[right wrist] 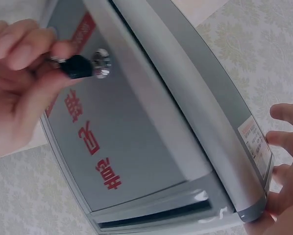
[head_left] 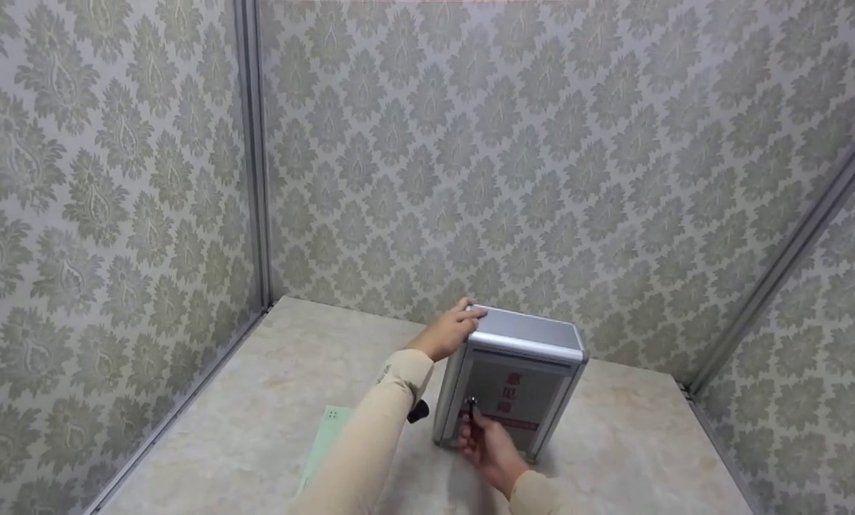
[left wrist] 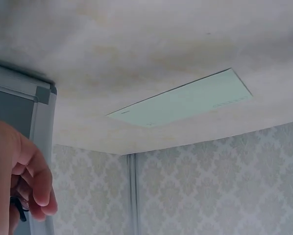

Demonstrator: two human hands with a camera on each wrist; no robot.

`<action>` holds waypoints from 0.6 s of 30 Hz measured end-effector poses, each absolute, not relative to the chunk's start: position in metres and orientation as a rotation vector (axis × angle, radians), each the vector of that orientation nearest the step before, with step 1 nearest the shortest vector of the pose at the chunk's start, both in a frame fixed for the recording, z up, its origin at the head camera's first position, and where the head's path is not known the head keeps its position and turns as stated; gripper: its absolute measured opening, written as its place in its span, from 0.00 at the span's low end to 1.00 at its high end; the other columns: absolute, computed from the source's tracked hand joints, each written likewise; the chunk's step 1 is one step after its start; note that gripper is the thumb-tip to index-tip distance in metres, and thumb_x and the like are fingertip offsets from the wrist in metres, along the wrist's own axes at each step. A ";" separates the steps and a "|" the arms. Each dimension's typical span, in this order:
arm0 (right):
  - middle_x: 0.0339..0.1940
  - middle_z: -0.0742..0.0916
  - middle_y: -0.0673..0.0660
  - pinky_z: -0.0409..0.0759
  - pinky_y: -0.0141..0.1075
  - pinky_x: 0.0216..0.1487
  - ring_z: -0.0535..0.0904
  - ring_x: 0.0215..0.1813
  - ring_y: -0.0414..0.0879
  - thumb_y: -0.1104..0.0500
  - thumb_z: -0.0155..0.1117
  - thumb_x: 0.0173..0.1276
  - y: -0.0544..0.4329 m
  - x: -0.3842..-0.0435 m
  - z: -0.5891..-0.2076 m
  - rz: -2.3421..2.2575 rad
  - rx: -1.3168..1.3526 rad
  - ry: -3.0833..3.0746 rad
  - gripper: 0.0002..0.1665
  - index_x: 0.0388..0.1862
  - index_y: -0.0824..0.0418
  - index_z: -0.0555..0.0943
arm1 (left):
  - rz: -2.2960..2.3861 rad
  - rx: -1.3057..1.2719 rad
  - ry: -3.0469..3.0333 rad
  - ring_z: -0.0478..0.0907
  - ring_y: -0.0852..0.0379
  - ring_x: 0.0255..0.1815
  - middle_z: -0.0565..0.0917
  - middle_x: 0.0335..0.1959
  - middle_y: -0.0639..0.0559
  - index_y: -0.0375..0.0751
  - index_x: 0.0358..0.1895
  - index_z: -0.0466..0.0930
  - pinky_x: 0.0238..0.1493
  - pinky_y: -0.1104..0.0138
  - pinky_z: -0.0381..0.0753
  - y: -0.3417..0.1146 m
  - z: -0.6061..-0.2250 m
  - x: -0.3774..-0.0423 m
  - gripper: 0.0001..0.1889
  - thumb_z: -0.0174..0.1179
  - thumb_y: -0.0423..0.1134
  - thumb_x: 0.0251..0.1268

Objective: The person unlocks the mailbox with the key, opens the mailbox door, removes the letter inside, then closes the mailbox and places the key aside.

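Observation:
A grey metal suggestion box [head_left: 522,327] with red characters stands upright on the table. My right hand [head_left: 495,452] pinches a black-headed key [right wrist: 78,67] at the round silver lock [right wrist: 102,63] on its front panel. At the box's upper left corner, fingertips of my left hand [head_left: 447,332] rest against the edge; the right wrist view shows these fingers spread and nearly straight beside a white label [right wrist: 253,142]. The left wrist view, upside down, catches my right hand [left wrist: 26,171] with the key's black head [left wrist: 18,208] beside the box frame [left wrist: 42,127].
A pale green paper sheet [left wrist: 185,100] lies on the marbled table [head_left: 256,372], partly behind my left sleeve in the head view. A dark slot [right wrist: 156,215] runs along the top of the box's front. Patterned walls [head_left: 413,157] with metal corner posts [head_left: 254,157] enclose the table.

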State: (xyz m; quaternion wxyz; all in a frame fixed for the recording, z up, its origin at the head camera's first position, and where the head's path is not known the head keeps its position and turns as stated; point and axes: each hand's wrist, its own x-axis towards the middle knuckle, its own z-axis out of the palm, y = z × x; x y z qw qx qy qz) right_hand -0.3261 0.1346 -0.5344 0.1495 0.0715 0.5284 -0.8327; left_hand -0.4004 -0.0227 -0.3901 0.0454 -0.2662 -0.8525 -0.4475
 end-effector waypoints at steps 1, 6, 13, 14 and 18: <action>0.24 0.77 0.51 0.71 0.28 0.27 0.74 0.26 0.41 0.56 0.43 0.80 0.133 -0.327 -0.534 -2.405 0.226 1.514 0.16 0.41 0.66 0.73 | -1.371 -0.810 -2.600 0.54 0.47 0.75 0.57 0.77 0.51 0.44 0.71 0.70 0.71 0.54 0.56 -0.023 -0.391 -0.400 0.23 0.39 0.42 0.78; 0.27 0.77 0.52 0.72 0.31 0.30 0.73 0.29 0.43 0.57 0.45 0.80 0.128 -0.328 -0.531 -2.445 0.271 1.511 0.15 0.48 0.70 0.70 | -1.387 -0.786 -2.617 0.53 0.48 0.75 0.57 0.77 0.53 0.45 0.71 0.70 0.71 0.55 0.56 -0.023 -0.390 -0.400 0.23 0.39 0.43 0.79; 0.23 0.77 0.53 0.74 0.32 0.25 0.73 0.25 0.43 0.57 0.53 0.77 0.123 -0.325 -0.527 -2.380 0.240 1.982 0.16 0.39 0.71 0.75 | -1.413 -0.815 -2.610 0.55 0.47 0.75 0.56 0.77 0.50 0.45 0.72 0.69 0.70 0.54 0.58 -0.023 -0.388 -0.399 0.23 0.39 0.42 0.79; 0.23 0.77 0.54 0.75 0.33 0.25 0.73 0.25 0.43 0.57 0.54 0.76 0.123 -0.325 -0.526 -2.350 0.230 2.067 0.15 0.38 0.71 0.75 | -1.423 -0.821 -2.607 0.55 0.46 0.74 0.55 0.77 0.50 0.45 0.72 0.69 0.70 0.54 0.59 -0.023 -0.388 -0.399 0.23 0.39 0.42 0.79; 0.26 0.78 0.58 0.76 0.36 0.26 0.74 0.26 0.45 0.58 0.53 0.76 0.121 -0.324 -0.524 -2.276 0.201 2.253 0.13 0.39 0.70 0.73 | -1.437 -0.836 -2.612 0.55 0.47 0.74 0.54 0.78 0.49 0.45 0.72 0.68 0.69 0.54 0.60 -0.024 -0.390 -0.399 0.23 0.38 0.42 0.80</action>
